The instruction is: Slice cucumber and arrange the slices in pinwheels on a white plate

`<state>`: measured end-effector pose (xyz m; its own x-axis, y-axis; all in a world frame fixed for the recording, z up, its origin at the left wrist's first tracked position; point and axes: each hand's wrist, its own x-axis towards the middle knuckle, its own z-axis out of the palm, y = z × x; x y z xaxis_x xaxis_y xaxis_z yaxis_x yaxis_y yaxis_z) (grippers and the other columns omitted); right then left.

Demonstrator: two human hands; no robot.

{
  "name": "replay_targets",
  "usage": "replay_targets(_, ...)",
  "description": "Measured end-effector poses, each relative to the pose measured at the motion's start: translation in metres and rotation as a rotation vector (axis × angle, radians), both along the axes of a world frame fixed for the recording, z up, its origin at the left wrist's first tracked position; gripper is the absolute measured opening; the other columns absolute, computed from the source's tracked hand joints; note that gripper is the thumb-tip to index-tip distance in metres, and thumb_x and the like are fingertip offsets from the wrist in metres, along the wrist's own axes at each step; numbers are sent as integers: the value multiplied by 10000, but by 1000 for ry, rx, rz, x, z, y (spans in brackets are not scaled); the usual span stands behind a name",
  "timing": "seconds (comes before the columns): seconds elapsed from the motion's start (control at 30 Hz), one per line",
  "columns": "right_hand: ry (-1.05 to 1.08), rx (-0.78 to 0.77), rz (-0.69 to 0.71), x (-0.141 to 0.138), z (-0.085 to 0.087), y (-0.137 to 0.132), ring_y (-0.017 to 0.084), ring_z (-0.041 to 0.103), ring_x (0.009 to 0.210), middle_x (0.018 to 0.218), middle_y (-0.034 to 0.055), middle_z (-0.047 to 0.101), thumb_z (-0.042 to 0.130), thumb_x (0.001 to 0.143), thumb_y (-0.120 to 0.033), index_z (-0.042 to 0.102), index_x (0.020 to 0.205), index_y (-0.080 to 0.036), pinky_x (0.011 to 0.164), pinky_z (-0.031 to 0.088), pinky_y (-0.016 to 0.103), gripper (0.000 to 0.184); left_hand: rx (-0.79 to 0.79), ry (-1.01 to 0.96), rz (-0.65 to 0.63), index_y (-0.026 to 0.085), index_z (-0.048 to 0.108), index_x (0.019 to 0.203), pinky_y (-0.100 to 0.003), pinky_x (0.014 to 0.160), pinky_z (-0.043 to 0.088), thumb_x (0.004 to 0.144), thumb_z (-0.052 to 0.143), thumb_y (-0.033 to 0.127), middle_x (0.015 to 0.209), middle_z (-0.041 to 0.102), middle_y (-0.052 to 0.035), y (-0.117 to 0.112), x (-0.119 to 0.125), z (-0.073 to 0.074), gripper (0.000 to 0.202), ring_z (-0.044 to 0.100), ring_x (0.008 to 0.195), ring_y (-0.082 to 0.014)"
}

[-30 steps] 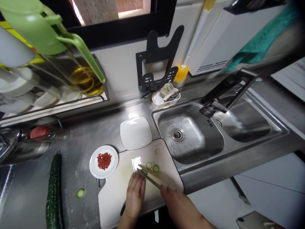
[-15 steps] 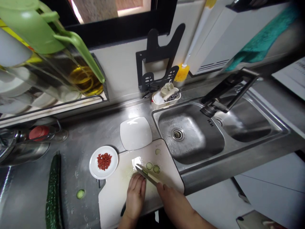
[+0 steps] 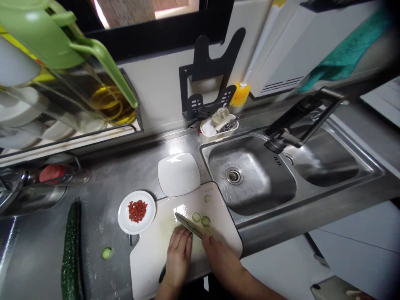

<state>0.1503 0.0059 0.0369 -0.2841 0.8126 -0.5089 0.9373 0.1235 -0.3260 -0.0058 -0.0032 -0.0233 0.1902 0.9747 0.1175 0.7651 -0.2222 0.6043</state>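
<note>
My right hand (image 3: 220,254) is closed round the handle of a kitchen knife (image 3: 186,224), its blade pointing up and left across the white cutting board (image 3: 146,258). Close beside the blade, my left hand (image 3: 178,250) presses down with bent fingers on a cucumber that it mostly hides; a dark end of the cucumber (image 3: 162,274) shows by the wrist. Thin cucumber slices (image 3: 205,221) lie flat on the board right of the blade, with a paler slice (image 3: 208,198) farther up.
A white plate of red berries (image 3: 121,216) and an empty square plate (image 3: 178,175) sit along the board's far edge. A whole cucumber (image 3: 71,254) and a cut end piece (image 3: 106,253) lie on the counter at left. The steel sink (image 3: 256,175) borders the right.
My right hand and the knife have shifted slightly left, the blade now nearer my left fingers. My left hand has stayed in nearly the same place on the cucumber.
</note>
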Motion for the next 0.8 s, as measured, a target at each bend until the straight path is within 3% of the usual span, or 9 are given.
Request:
replay_targets(0.23,-84,-71,27,7,0,4,175,645,774,919,86,684,347,781,39,580,1115,-141,657,457,224,445,-15,-20,-8,194,605,1078,-404,945,508,898,436,170,1070,665,-65,1,-1,1,248,604,1051,-190)
replay_targets(0.53,-121,-200,23,22,40,1,199,664,760,904,73,688,291,762,58,588,1099,-171,590,448,247,504,-43,-35,7,187,605,1061,-401,942,509,904,425,183,1073,658,-75,-1,-1,1,239,596,1064,-191)
replay_targets(0.8,-69,-154,-35,28,54,-12,194,667,747,886,61,697,296,743,70,605,1055,-172,591,439,242,501,-17,-18,6,188,600,1072,-406,947,508,905,427,193,1078,657,-78,-2,-1,-1,240,594,1079,-200)
